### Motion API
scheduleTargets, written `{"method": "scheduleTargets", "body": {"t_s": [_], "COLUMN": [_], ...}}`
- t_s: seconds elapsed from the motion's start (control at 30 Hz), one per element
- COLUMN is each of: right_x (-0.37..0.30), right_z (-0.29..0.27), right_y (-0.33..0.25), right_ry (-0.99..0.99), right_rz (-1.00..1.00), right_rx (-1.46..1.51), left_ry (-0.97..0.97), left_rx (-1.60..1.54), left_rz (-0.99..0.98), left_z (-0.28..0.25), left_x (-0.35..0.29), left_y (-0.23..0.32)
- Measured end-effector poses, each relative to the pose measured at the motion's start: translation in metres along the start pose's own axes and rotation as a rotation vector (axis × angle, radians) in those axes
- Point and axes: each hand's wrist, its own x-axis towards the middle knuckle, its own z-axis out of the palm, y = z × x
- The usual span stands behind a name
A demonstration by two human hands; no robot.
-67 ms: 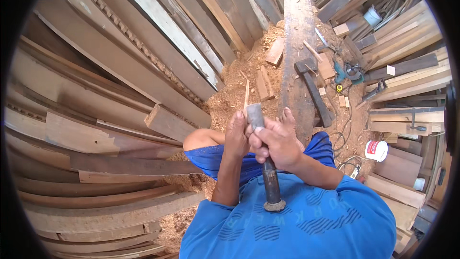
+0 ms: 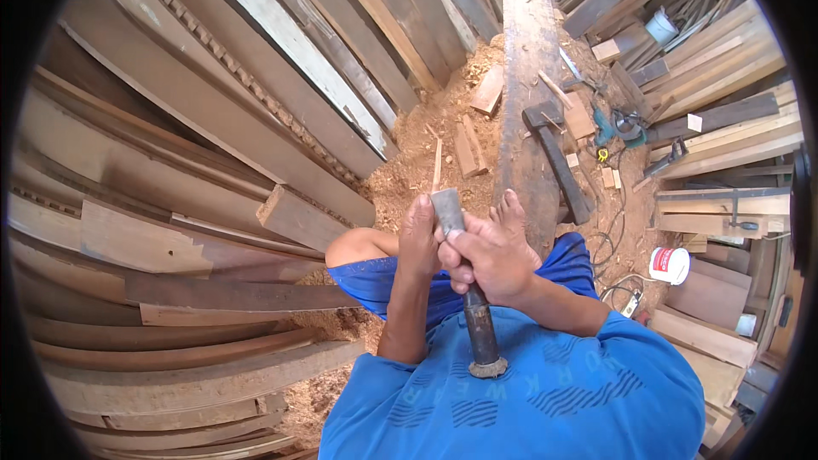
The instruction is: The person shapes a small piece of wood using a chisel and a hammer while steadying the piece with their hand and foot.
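Note:
My right hand [image 2: 494, 257] is wrapped around a wide chisel [image 2: 482, 332], its grey blade pointing away from me and its dark handle reaching back to my shirt. The handle's butt is worn and frayed. My left hand [image 2: 417, 238] is closed on a thin strip of wood [image 2: 438, 163], which sticks up past the fingers. The chisel's blade end lies against or very near that strip at my left thumb; the exact contact is hidden. Both hands meet above my lap, in front of a long worn plank [image 2: 524, 85].
On the plank rests a dark mallet-like tool [image 2: 558, 162]. Wood blocks [image 2: 469, 149] lie among shavings [image 2: 409, 179]. To the right are a teal power tool [image 2: 620, 128], cords and a white bucket [image 2: 670, 265]. Stacked boards [image 2: 213, 111] fill the left side.
The chisel's blade end has shifted slightly left and back toward me, along with my right hand. My left hand and the strip have barely moved.

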Motion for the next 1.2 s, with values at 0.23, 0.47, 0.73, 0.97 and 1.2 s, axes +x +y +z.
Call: {"method": "scheduleTargets", "body": {"t_s": [0.23, 0.47, 0.73, 0.97, 1.2], "right_x": [-0.010, -0.054, -0.018, -0.011, -0.018], "right_z": [-0.001, -0.009, -0.018, -0.004, 0.000], "right_y": [0.017, -0.018, -0.012, -0.004, 0.010], "right_ry": [-0.025, 0.020, 0.077, 0.000, -0.006], "right_rz": [0.014, -0.430, -0.242, -0.051, -0.046], "right_rx": [-0.047, -0.218, -0.104, 0.012, -0.050], "left_ry": [-0.110, -0.398, -0.056, -0.225, -0.085], "left_rx": [0.269, 0.257, -0.483, -0.257, 0.223], "left_rz": [0.138, -0.075, 0.026, -0.035, 0.082], "left_z": [-0.011, -0.030, 0.000, -0.011, -0.014], "left_x": [-0.013, -0.079, -0.025, -0.009, -0.025], "left_y": [0.000, -0.051, -0.018, -0.009, -0.009]}}
